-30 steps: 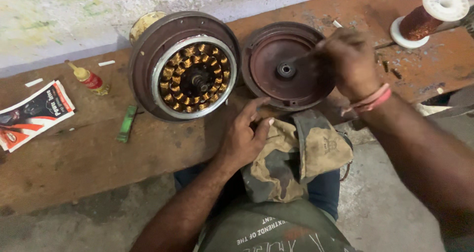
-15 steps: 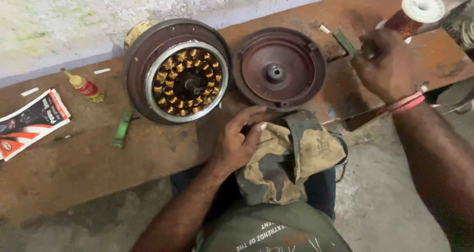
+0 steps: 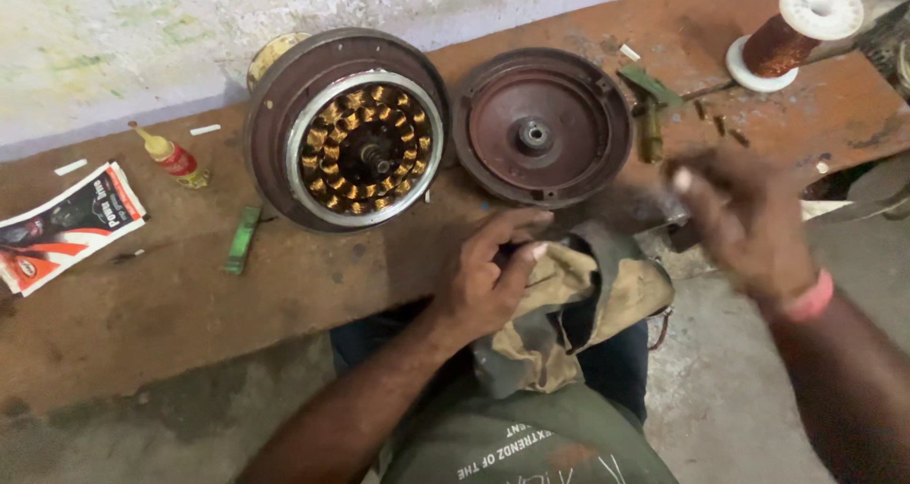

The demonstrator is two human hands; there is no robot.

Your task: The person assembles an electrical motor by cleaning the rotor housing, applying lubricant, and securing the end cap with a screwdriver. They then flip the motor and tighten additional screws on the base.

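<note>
My left hand [image 3: 488, 275] rests at the bench's front edge, fingers curled on a dirty beige and grey cloth [image 3: 569, 318] that lies over my lap. My right hand [image 3: 744, 214] hovers blurred at the right, just off the bench edge, fingers apart with nothing seen in it. On the bench beyond stand a round brown fan motor housing [image 3: 284, 95] with copper windings [image 3: 365, 147] and, right of it, a round brown cover plate [image 3: 536, 128] with a bearing in its middle. A green-handled tool [image 3: 649, 114] lies beside the plate.
The worn brown bench [image 3: 142, 313] also holds a spool of copper wire [image 3: 791, 34] at the far right, a small red glue bottle [image 3: 171, 157], a red, white and black packet [image 3: 66, 223], a green strip [image 3: 242, 239] and small bits [image 3: 720, 124].
My right hand left the cover plate, went to the far right of the bench, then drew back toward me. A green tool now lies beside the plate. My left hand stayed on the cloth.
</note>
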